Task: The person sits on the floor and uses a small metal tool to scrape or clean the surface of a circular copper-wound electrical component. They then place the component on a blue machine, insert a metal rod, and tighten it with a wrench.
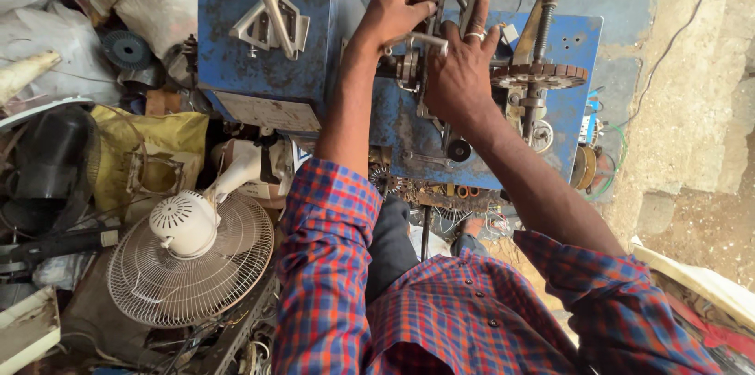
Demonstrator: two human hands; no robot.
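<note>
Head view: a person in a red-and-blue checked shirt leans over a blue metal machine (259, 37).
Left hand (397, 9): curled closed over the top of the machine's metal handle (421, 41), fingers wrapped on it.
Right hand (460, 68): a ring on one finger, palm laid flat on the shaft area just beside the handle; whether it grips anything I cannot tell.
Toothed wheel (543, 74): just to the right of the right hand, on an upright threaded rod (543, 25).
Beside the machine: a white table fan (189, 257) lying in clutter, lower left.
</note>
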